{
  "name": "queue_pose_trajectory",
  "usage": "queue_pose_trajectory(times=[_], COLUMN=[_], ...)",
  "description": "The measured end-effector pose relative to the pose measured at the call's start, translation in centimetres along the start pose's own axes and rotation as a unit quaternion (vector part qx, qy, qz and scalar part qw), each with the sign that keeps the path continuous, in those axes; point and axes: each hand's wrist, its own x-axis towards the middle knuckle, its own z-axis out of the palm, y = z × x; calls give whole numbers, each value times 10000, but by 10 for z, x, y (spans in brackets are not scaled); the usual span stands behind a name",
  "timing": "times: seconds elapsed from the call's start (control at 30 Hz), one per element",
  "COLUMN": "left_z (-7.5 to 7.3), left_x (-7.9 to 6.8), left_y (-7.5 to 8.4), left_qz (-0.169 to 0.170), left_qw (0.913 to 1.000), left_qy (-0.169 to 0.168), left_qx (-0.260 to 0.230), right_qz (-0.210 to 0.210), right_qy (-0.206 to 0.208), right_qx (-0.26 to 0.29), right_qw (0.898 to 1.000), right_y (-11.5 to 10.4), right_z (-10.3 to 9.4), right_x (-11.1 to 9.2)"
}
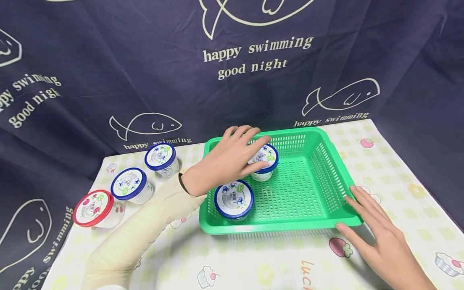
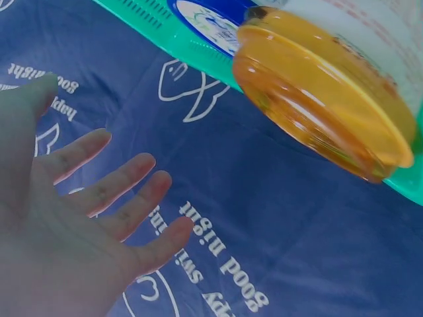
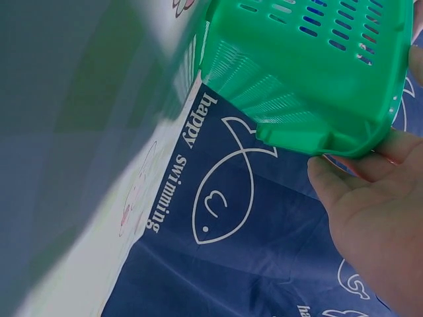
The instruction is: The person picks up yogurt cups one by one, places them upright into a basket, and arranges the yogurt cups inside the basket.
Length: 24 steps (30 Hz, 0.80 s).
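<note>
My left hand (image 1: 232, 155) reaches over the green basket (image 1: 275, 228), fingers spread, thumb overlapping the edge of a blue-lidded cup (image 1: 266, 155) in the head view. Its palm and separated fingers show in the left wrist view, with nothing between them. Another blue-lidded cup (image 1: 234, 200) stands in the basket's near left corner, below the left wrist. At the near right corner, my right hand (image 1: 380, 237) holds the basket's rim, thumb on the front side and fingers along the right side. An amber-orange rounded container end (image 2: 324, 92) looms large in the left wrist view.
Left of the basket, two blue-lidded cups (image 1: 160, 156) (image 1: 129, 184) and a red-lidded cup (image 1: 95, 208) stand in a slanting row on the patterned tablecloth (image 1: 239, 262). A dark blue curtain (image 1: 253, 96) with fish drawings hangs right behind the basket.
</note>
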Motion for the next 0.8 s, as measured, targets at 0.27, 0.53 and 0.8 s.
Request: queue_pose_trajectory(times=[0.27, 0.53, 0.8], left_z=[1, 4, 9], left_x=[-19, -31, -39], left_y=[-10, -11, -16], left_qz=[-207, -393, -422], left_qw=[9993, 9985, 9980], left_qy=[209, 132, 308], left_qx=[-229, -358, -346], right_qz=[-4, 49, 84], right_qy=[9, -2, -16], right_qx=[-8, -32, -29], right_qw=[10000, 10000, 10000], right_y=[1, 0, -2], right_z=[1, 1, 0], right_x=[0, -1, 0])
